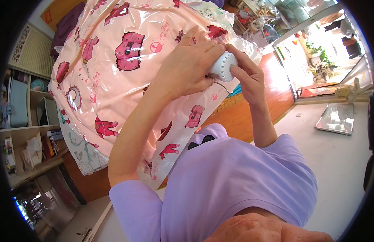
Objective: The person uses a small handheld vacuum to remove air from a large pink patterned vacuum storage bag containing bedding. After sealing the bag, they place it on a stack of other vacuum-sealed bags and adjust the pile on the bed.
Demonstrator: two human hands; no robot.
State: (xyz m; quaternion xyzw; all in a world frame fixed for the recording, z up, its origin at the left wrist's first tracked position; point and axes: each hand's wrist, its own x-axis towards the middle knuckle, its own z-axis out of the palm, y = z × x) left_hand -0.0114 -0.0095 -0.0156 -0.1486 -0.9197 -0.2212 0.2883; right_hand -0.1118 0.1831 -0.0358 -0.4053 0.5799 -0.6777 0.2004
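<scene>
A large clear plastic storage bag [171, 115] printed with pink clothes and hats bulges in front of me, filled with something pale pink. Writing is printed on it. A small white round device, seemingly an electric air pump [224, 68], has slots around its end and sits against the bag's upper right part. My left hand [191, 65] wraps it from the left, with the forefinger stretched out over the plastic. From the right, my right hand [248, 74] grips the same device, thumb on its slotted end. A thin cord [222, 87] hangs below it. The device's underside is hidden.
Left of the bag stands an open shelf unit [45, 127] with boxes and bottles. Wooden floor [241, 113] runs on the right towards a bright glazed doorway [319, 54] with potted plants. A metal-edged panel [336, 119] is on the white wall. Assorted items crowd the upper right.
</scene>
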